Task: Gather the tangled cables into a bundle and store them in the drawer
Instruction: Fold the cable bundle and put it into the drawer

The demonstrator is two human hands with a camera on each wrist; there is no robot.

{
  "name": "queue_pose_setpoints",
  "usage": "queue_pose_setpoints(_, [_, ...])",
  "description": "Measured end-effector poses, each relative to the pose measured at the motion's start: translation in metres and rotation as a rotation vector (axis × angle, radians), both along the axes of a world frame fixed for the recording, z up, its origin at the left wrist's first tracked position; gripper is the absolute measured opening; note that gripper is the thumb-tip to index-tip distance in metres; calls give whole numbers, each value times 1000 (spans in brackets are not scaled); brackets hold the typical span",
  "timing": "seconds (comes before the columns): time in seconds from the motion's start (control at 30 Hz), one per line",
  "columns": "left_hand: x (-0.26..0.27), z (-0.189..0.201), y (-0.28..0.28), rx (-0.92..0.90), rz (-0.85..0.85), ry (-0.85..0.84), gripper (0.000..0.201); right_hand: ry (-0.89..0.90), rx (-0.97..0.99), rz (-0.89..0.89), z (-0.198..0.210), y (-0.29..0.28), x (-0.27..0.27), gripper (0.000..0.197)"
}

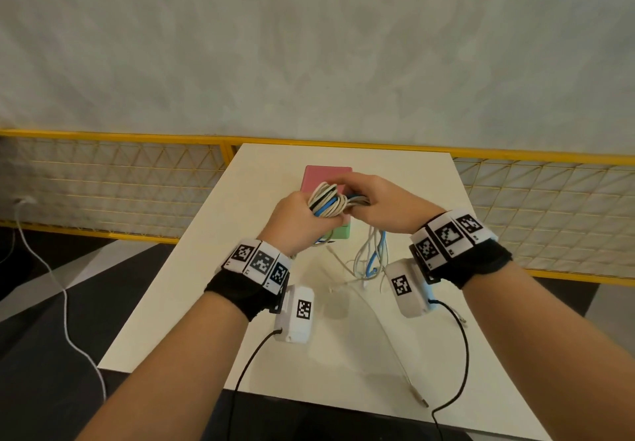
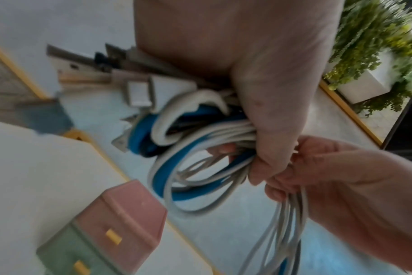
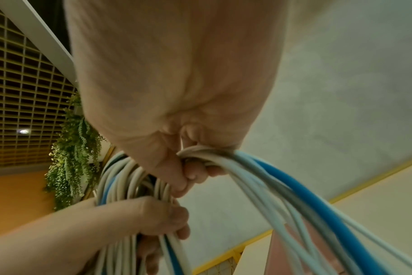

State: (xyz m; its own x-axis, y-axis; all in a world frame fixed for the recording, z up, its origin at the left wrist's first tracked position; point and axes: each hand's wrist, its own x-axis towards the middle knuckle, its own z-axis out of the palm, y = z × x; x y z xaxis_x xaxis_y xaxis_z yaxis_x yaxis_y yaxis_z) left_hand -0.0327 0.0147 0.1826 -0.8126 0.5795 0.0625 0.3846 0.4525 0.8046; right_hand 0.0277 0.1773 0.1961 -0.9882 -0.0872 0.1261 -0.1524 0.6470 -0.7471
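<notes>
Above the white table (image 1: 240, 296), my left hand (image 1: 297, 222) grips a coil of white, blue and black cables (image 1: 326, 200). My right hand (image 1: 372, 200) grips the strands that leave the coil on its right side. Loose cable ends (image 1: 371, 255) hang from the hands to the tabletop. One long white cable (image 1: 391, 341) trails to the table's front edge. Behind and under the hands stands the small drawer unit (image 1: 324, 176), pink on top and green below, partly hidden. In the left wrist view the coil (image 2: 188, 167) hangs over the drawer unit (image 2: 120, 219), whose drawers are closed.
A yellow mesh railing (image 1: 137, 172) runs behind the table, which is narrow with floor on both sides. A white cord (image 1: 65, 303) lies on the dark floor at left. Hanging green plants (image 3: 73, 148) show in the wrist views.
</notes>
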Motion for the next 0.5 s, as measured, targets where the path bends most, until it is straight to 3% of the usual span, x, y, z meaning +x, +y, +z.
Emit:
queue_pose_setpoints(0.13, [-2,15,-2,-16,-27,75,32,63,-107,-1,-1,-1,0,50])
queue_pose_setpoints(0.23, [0,22,-4,145,-81,-62,17,191,-143,-54,4,-2,0,40])
queue_pose_setpoints(0.33, [-1,25,-5,339,30,-221,21,254,-176,-120,-6,-5,4,20])
queue_pose_setpoints(0.5, [-3,26,1,646,59,-546,38,-39,58,-166,-68,-5,11,10])
